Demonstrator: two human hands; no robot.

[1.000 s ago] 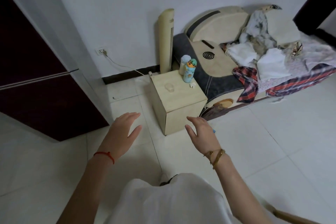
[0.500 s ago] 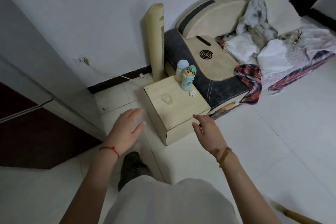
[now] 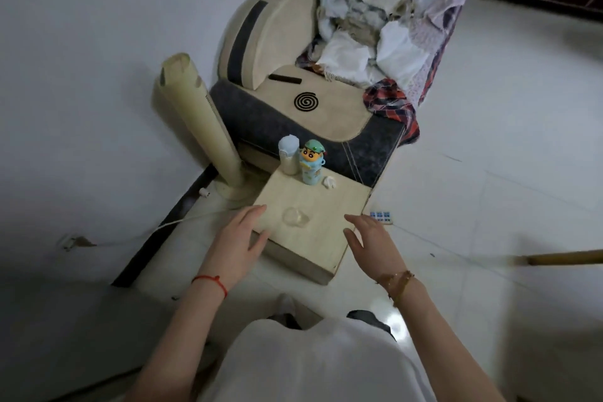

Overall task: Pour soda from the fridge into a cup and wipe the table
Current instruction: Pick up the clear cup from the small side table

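A small pale wooden table [image 3: 339, 206] stands on the white tiled floor in front of me. A clear plastic cup [image 3: 295, 216] sits on its near half. At its far edge stand a white bottle [image 3: 288, 155] and a light blue cartoon bottle [image 3: 311, 162], with a small crumpled white tissue [image 3: 329, 182] beside them. My left hand [image 3: 238, 242] hovers at the table's near left corner, fingers straight. My right hand [image 3: 372, 243] hovers at the near right edge, fingers relaxed. Both hold nothing. The fridge is out of view.
A beige tower fan [image 3: 199, 118] stands left of the table by the wall. A sofa [image 3: 313, 114] with a mosquito coil [image 3: 306, 101] and piled clothes [image 3: 375, 43] lies behind. A wooden stick [image 3: 561, 258] reaches in from the right. A small blue packet [image 3: 380, 216] lies on the floor.
I have stepped closer to the table and the view has swung off the dark fridge at the left. Both hands now reach the table's near edge, still holding nothing.
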